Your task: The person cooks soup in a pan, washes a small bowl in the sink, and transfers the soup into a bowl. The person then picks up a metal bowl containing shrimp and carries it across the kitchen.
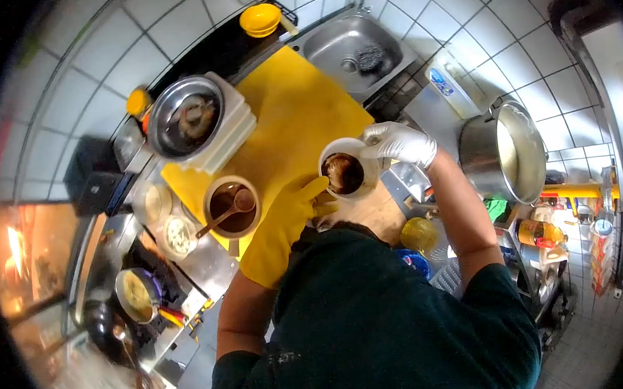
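Observation:
My right hand, in a white glove, grips the far right rim of a white tub. The tub is tilted so its mouth shows, with dark brown sauce smeared inside. In a yellow rubber glove, my left hand holds the tub's near left side, its fingers against the rim and below it. To the left of that hand stands a round pot of brown sauce with a wooden spoon resting in it. Both sit at a yellow cutting board.
A metal bowl rests on stacked white containers. Behind the board is a steel sink with a scouring pad. A large stockpot stands right. At left are a frying pan on the stove and an open flame.

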`<state>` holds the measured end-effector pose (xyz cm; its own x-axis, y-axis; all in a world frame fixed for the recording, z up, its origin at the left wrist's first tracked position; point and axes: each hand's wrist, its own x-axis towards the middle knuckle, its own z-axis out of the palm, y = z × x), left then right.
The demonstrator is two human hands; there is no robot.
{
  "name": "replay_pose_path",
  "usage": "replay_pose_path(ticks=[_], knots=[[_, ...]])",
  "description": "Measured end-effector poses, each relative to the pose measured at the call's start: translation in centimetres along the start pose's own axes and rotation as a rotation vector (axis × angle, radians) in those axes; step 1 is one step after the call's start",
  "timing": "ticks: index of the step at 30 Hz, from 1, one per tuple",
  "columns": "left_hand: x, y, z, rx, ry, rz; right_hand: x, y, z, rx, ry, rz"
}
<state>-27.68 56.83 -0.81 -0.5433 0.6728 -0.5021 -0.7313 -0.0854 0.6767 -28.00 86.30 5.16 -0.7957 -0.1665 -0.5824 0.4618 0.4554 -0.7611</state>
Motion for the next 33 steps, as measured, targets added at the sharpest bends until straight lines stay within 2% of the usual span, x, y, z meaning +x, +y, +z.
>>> replay_pose_path(ticks=[6, 9, 10, 11, 12, 13, 14, 16, 19, 20, 23, 27, 28, 31, 33], knots=[[7.3, 2.8, 1.0, -0.090, 0.022, -0.086, 2.5, 1.5, -4.7, 0.096, 0.073, 0.017], [9.7, 5.8, 1.5, 0.052, 0.082, -0.018, 5.6, 2.3, -7.8, 0.217, 0.176, -0.052], [11.4, 4.0, -0.2, 0.390, 0.049, 0.262, 8.1, 4.1, -9.1, 0.212, 0.294, -0.064], [12.6, 4.6, -0.3, 0.235, 0.079, 0.205, 11.0, 5.9, -10.7, 0.203, 0.406, -0.077], [13.8, 5.4, -0.1, 0.075, 0.111, 0.151, 13.5, 7.0, -12.4, 0.101, 0.524, -0.098], [15.1, 6.6, 0.4, -0.073, 0.164, 0.075, 15.4, 7.2, -14.4, -0.198, 0.618, -0.103], [16.4, 7.9, 0.8, -0.225, 0.227, 0.008, 18.4, 8.8, -16.5, -0.305, 0.649, -0.089], [20.1, 8.6, 1.7, -0.149, 0.361, 0.049, 25.5, 14.0, -19.8, -0.513, 0.748, -0.113], [25.7, 9.6, 2.7, -0.166, 0.475, 0.080, 33.7, 17.2, -23.6, -0.650, 0.699, -0.033], [27.3, 9.7, 2.9, -0.194, 0.498, 0.079, 36.3, 18.1, -25.1, -0.697, 0.584, 0.058], [32.9, 10.5, 3.8, -0.204, 0.601, 0.051, 41.3, 19.4, -26.9, -0.757, 0.585, 0.182], [40.9, 10.2, 2.7, -0.176, 0.701, 0.028, 45.1, 20.3, -28.0, -0.776, 0.602, 0.170], [42.9, 10.1, 2.4, -0.157, 0.720, 0.033, 46.4, 22.9, -28.1, -0.774, 0.617, 0.090], [48.9, 9.2, -0.1, -0.160, 0.699, 0.032, 48.7, 25.7, -29.5, -0.589, 0.485, 0.345], [52.4, 8.6, -2.0, -0.190, 0.661, 0.045, 47.9, 25.8, -30.3, -0.408, 0.631, 0.299]])
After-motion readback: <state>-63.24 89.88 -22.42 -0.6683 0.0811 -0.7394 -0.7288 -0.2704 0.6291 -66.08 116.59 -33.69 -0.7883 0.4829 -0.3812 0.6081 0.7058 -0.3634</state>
